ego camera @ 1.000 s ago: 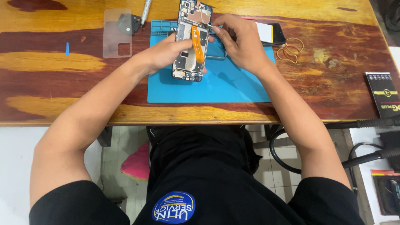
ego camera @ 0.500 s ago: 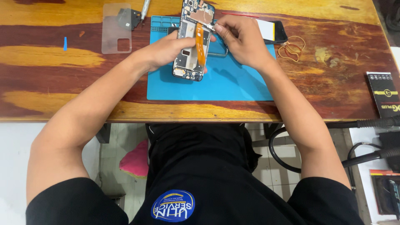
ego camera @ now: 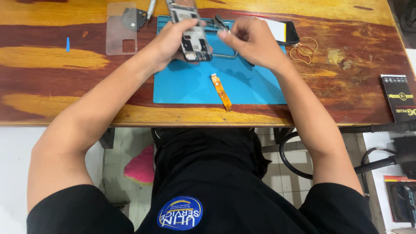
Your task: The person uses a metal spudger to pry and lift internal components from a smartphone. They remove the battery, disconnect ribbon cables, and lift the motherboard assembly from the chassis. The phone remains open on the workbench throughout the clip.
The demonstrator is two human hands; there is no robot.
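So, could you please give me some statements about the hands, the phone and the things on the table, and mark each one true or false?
1. The left hand holds the opened phone above the blue mat. True.
2. The orange flex cable is attached inside the phone. False: it lies loose on the mat, near its front edge.
3. The right hand rests flat on the wood. False: it is raised beside the phone, fingertips pinched together; whether it holds a tool cannot be told.
4. A clear phone case lies on the table, on the side of the left hand. True.
5. The rubber bands lie on the mat. False: they lie on the wood, beyond the right hand.
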